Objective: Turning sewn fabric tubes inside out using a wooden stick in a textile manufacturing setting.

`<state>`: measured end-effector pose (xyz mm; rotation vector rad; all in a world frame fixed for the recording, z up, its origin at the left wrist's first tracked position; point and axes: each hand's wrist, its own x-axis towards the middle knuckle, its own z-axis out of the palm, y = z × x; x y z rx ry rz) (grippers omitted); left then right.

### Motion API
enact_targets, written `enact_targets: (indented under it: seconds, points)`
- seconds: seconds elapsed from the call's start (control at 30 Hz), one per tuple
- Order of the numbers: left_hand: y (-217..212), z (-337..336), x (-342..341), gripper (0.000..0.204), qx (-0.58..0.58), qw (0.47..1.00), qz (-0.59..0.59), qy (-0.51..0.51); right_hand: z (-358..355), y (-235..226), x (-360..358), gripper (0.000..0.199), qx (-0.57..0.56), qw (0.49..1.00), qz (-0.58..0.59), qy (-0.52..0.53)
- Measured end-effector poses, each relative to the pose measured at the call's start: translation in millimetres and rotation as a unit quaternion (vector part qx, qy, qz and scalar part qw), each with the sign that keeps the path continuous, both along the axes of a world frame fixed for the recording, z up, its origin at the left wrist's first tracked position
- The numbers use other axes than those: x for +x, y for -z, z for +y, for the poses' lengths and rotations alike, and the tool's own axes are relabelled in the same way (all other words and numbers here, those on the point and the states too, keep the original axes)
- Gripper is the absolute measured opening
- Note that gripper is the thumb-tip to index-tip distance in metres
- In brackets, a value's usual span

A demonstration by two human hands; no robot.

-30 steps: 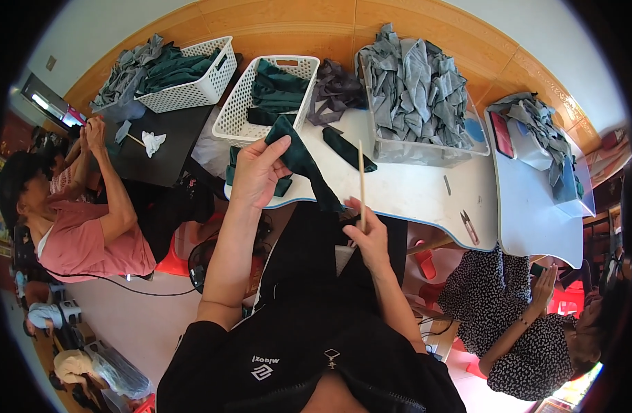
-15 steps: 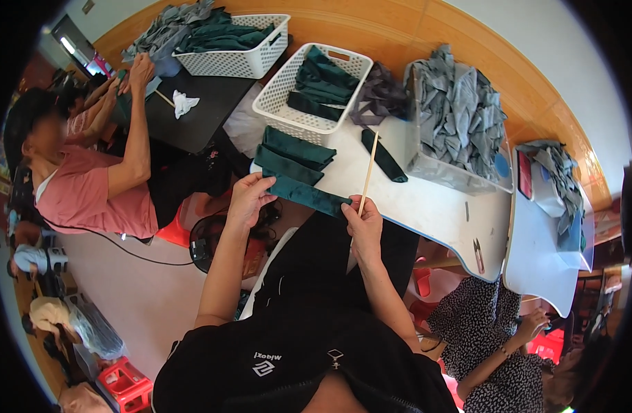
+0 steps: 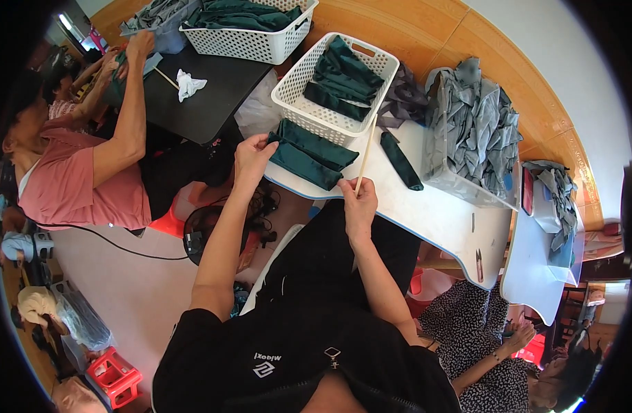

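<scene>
Several dark green velvet strips (image 3: 305,160) lie side by side at the front edge of the white table. My left hand (image 3: 252,164) pinches the left end of the nearest strip. Between the fingers of my right hand (image 3: 359,206) is a thin wooden stick (image 3: 366,155), pointing up and away. Its fingertips are at that strip's right corner; whether they also grip the cloth I cannot tell. Another green strip (image 3: 401,162) lies alone to the right. Behind the strips, a white perforated basket (image 3: 298,118) holds more green velvet pieces (image 3: 343,76).
A clear bin (image 3: 460,180) of grey cloth stands at the back right, with dark cloth (image 3: 403,96) beside it. Small thread snips (image 3: 479,265) lie near the table's right edge. One co-worker (image 3: 75,165) sits left at a black table (image 3: 219,86), another (image 3: 481,337) at lower right.
The green strip stretched between my hands has moved up and forward onto the others on the table. My view has shifted slightly. The wooden stick stays in my right hand.
</scene>
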<state>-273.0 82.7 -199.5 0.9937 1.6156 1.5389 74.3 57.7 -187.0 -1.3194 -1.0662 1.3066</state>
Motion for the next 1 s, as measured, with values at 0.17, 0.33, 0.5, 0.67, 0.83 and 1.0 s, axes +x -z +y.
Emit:
enact_targets:
  seconds: [0.17, 0.33, 0.5, 0.67, 0.83, 1.0]
  points:
    - [1, -26, 11, 0.035, -0.003, 0.998, 0.063, 0.003, 1, 12, 35, 0.016, 0.055, 0.994, -0.071, 0.06]
    - [-17, -95, 67, 0.04, 0.019, 0.992, 0.124, 0.031, 19, 10, 126, 0.02, 0.152, 0.943, -0.279, 0.096]
    - [-48, -149, 178, 0.044, 0.041, 0.981, 0.186, 0.039, 33, -23, 176, 0.021, 0.196, 0.926, -0.316, 0.064]
    - [-29, -156, 329, 0.035, -0.16, 0.872, -0.218, 0.408, 15, -63, 222, 0.022, 0.238, 0.904, -0.353, 0.041]
    - [-15, -96, 409, 0.064, -0.208, 0.782, -0.507, 0.295, -85, -72, 268, 0.022, 0.279, 0.88, -0.386, 0.009]
    - [-20, -53, 422, 0.046, -0.132, 0.801, -0.538, 0.228, -157, -106, 298, 0.024, 0.23, 0.907, -0.35, -0.042]
